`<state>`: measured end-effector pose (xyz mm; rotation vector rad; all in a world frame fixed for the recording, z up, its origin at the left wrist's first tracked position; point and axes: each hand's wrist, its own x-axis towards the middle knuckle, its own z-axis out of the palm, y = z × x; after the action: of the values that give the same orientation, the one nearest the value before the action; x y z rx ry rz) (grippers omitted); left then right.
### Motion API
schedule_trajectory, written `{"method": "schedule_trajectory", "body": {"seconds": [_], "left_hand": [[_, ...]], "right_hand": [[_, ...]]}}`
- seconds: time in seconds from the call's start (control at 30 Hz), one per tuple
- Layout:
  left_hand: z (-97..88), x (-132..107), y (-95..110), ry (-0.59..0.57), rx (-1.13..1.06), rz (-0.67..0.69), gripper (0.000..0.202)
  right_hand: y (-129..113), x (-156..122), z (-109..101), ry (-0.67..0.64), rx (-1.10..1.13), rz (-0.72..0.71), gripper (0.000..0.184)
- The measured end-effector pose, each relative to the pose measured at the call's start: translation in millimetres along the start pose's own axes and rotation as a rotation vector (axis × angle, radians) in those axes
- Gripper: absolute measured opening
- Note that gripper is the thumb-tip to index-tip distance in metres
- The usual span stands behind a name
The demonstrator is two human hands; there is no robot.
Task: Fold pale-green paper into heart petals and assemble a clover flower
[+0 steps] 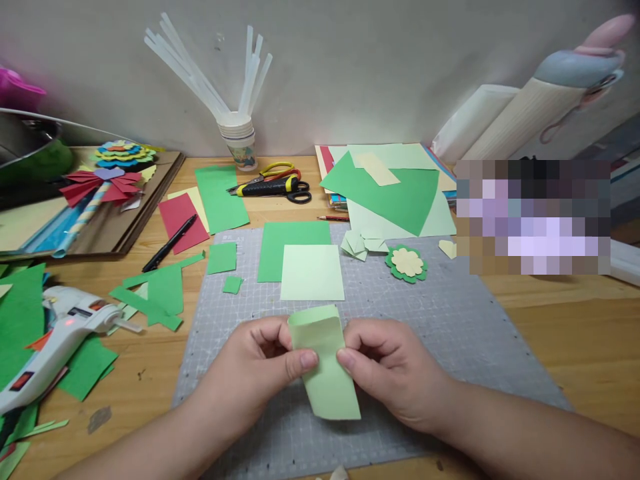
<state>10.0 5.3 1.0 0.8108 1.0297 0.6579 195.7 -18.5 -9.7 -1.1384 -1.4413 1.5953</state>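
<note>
A light green paper sheet [327,387], bent over on itself into a narrow strip, is held upright above the grey cutting mat [420,440]. My left hand [265,363] pinches its left edge, thumb in front and fingers behind. On the opposite edge, my right hand [395,370] pinches it the same way. Just beyond lie a pale green square [313,273] and, partly under it, a darker green square [270,253]. A layered paper flower [407,263] and folded pale green pieces [355,245] rest to the right of the squares.
A glue gun [75,333] lies at left among green scraps [165,293]. A black pen [170,243] crosses red paper [183,220]. Scissors and a cutter [267,187] lie near paper cups [240,143] with straws. Stacked paper [400,200] sits at the back right. Part of the right side is pixelated.
</note>
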Motion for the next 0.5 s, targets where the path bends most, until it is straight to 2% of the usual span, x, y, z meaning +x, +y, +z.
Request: {"method": "schedule_trajectory", "body": {"seconds": [0.17,0.33,0.5], "left_hand": [[-2.8,0.3,-1.6,-0.061,-0.009,0.038,0.029],[-1.8,-1.9,-2.2,-0.117,0.037,0.045,0.013],[-2.9,-0.2,-1.5,-0.031,0.052,0.077,0.025]], "right_hand": [[-0.1,0.5,0.4,-0.013,0.059,0.014,0.032],[0.6,1.1,-2.2,-0.07,0.09,0.077,0.034],[-0.3,1.7,-2.7,-0.092,0.038,0.063,0.036]]}}
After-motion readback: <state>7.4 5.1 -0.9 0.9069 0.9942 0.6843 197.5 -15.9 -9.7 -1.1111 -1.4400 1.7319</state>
